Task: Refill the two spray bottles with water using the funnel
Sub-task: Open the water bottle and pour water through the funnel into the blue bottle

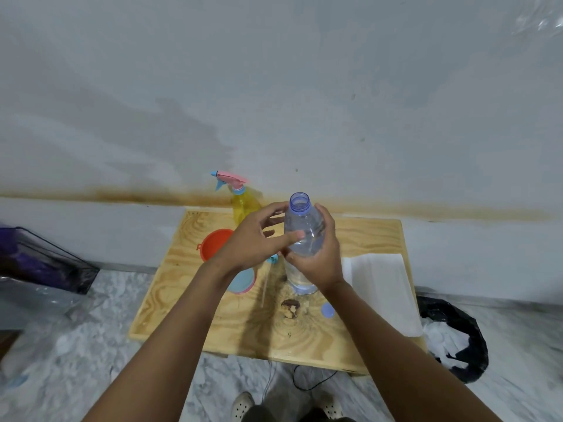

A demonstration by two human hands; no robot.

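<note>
A clear water bottle (301, 229) with its cap off stands upright on the wooden table (365, 239). My right hand (316, 260) grips its body from the right. My left hand (253, 239) touches the bottle's left side with thumb and straight fingers. Its blue cap (327, 310) lies on the table to the right. An orange funnel (214, 243) sits left of my left hand. A yellow spray bottle (242, 205) with a pink and blue trigger head stands at the back. A blue and pink object (242, 280) lies partly hidden under my left wrist, with a thin tube (264, 287) beside it.
A folded white cloth (384, 287) lies on the table's right side. A black bin bag (457, 336) sits on the floor at the right, a dark rack (39, 263) at the left. The wall stands just behind the table. A cable runs on the floor below.
</note>
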